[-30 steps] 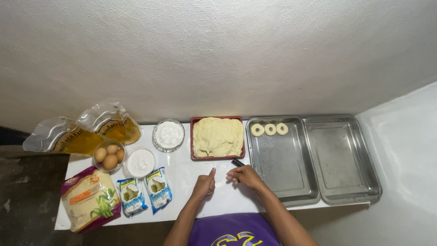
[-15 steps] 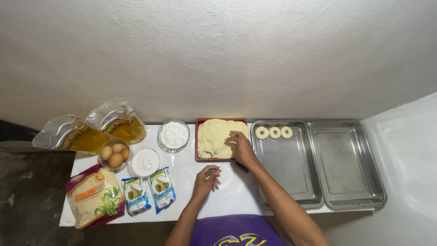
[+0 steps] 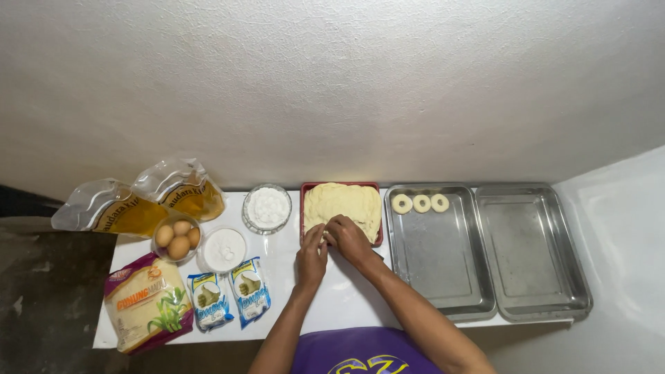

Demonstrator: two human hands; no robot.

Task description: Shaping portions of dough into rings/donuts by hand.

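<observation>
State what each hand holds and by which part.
Both the left hand and right hand pinch the near-left edge of the dough in the red tray; whether a piece is lifted free cannot be told.

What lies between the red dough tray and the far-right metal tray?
The head view shows another metal tray between the red dough tray and the far-right metal tray, holding three dough rings.

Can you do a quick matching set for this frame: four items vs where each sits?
Items:
1. dough rings
2. eggs
3. dough slab
4. white powder

Places:
A. red tray, under both hands
B. clear glass bowl left of the red tray
C. far end of the left steel tray
D. small bowl in front of the oil pouches

Pairs: 1-C, 2-D, 3-A, 4-B

The left hand and right hand meet at the slab's near edge.
</observation>
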